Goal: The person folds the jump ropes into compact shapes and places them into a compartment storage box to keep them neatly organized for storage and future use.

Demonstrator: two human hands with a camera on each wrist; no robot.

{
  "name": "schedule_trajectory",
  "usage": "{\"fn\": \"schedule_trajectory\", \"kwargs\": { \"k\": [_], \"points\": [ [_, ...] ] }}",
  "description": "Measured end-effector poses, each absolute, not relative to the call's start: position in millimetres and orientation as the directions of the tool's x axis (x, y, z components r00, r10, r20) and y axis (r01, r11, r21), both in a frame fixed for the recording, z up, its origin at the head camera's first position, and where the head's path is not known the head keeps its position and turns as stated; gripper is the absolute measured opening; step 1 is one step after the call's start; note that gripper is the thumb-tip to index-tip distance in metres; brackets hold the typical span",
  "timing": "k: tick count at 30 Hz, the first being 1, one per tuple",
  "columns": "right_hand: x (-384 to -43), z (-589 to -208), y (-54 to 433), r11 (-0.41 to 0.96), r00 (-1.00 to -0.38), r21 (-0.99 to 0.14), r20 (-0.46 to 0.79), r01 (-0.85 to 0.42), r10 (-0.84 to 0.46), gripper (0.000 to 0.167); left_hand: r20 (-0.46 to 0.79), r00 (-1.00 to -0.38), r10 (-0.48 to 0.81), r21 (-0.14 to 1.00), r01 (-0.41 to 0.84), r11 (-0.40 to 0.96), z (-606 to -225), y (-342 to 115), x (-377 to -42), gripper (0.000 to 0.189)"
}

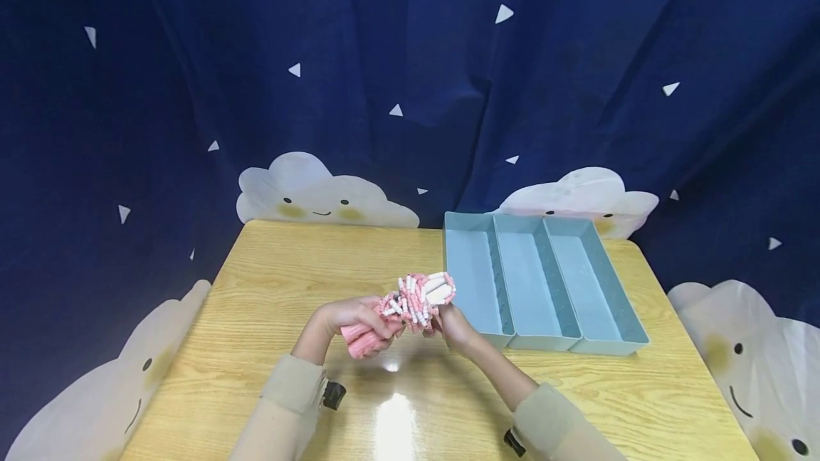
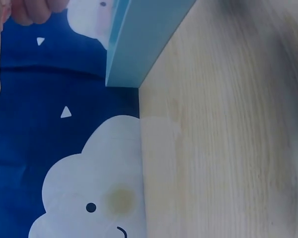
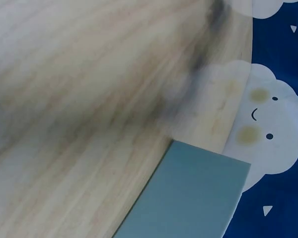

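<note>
Above the middle of the table, a bundled pink-and-white beaded jump rope (image 1: 415, 303) is held between both hands. My left hand (image 1: 357, 314) grips it at its lower left end, where smooth pink handles (image 1: 365, 342) stick out past the fingers. On the other side my right hand (image 1: 456, 329) holds the bundle near its upper right end, its fingertips partly hidden behind the beads. A white piece (image 1: 439, 293) shows at that end. Curled fingers (image 2: 37, 9) appear at the top left corner of the left wrist view.
A light blue tray (image 1: 606, 348) with three long compartments stands on the right of the wooden table (image 1: 301, 262), just beyond my right hand. Behind the table hangs a dark blue curtain (image 1: 359, 105) with white triangles and smiling clouds.
</note>
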State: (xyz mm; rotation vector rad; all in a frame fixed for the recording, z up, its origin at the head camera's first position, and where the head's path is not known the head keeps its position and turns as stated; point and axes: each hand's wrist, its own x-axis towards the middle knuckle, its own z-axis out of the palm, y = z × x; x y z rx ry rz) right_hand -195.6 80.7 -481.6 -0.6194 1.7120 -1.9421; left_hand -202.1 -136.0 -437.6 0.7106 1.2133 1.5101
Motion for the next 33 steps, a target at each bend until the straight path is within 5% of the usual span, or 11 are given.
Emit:
{"fn": "schedule_trajectory", "kwargs": {
  "k": [23,33],
  "points": [
    [-174,-469,79,0.069,-0.839,-0.976,0.139,-0.205,-0.526,0.039,-0.134,-0.396,0.909,0.923,-0.383,-0.031,-435,-143,-204,0.010],
    [-170,-462,79,0.057,-0.901,-0.992,0.081,-0.116,-0.426,0.044,-0.152,-0.439,0.885,0.928,-0.371,-0.025,-437,-143,-203,0.010]
  ]
}}
